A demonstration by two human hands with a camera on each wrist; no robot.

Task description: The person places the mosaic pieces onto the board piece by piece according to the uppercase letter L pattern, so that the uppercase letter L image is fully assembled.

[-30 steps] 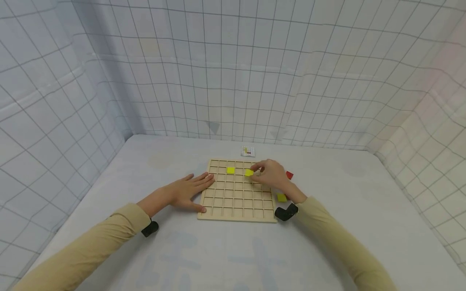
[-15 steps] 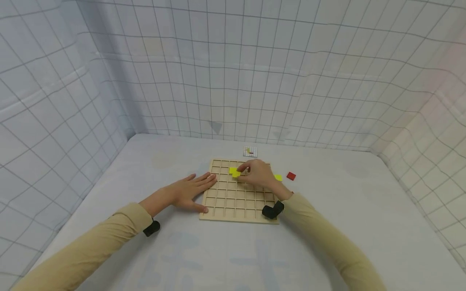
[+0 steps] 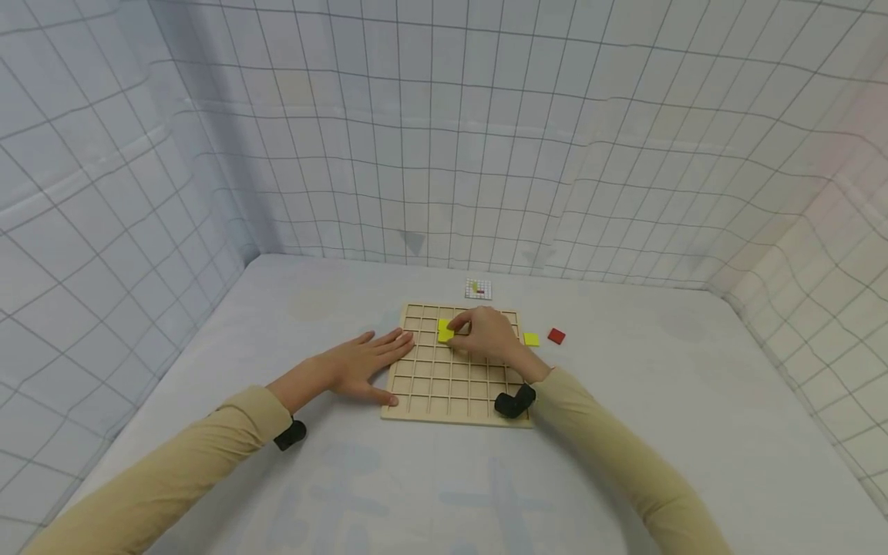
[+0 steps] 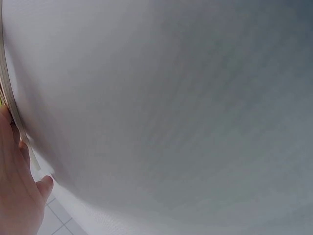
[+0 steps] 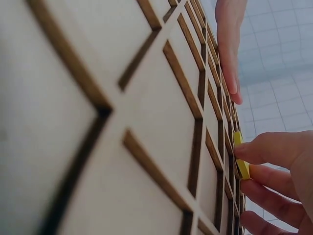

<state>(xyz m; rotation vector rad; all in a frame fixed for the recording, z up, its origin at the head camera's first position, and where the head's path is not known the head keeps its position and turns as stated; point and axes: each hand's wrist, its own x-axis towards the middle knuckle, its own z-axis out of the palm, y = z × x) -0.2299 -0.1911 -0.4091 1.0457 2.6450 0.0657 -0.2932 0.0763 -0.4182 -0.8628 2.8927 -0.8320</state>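
A wooden grid board [image 3: 451,422] lies on the table in the head view. My right hand [image 3: 489,335] pinches a yellow square tile [image 3: 445,338] between thumb and fingers, low over a cell in the board's upper left part. Just beyond it, a second yellow tile [image 3: 443,323] sits in a cell. In the right wrist view the pinched tile [image 5: 242,164] is tilted against the grid ribs. My left hand [image 3: 364,366] rests flat with fingers spread, its fingertips and thumb on the board's left edge. The left wrist view catches only part of this hand [image 4: 19,181].
Right of the board lie a yellow tile [image 3: 530,339] and a red tile [image 3: 556,336]. A small printed grid card [image 3: 479,289] with coloured squares lies behind the board. White gridded cloth walls [image 3: 444,154] enclose the table's back and sides.
The right hand has carried the yellow tile leftward across the board and lowered it in front of the seated tile. A loose yellow tile at the right has come into view. The left hand stays put.
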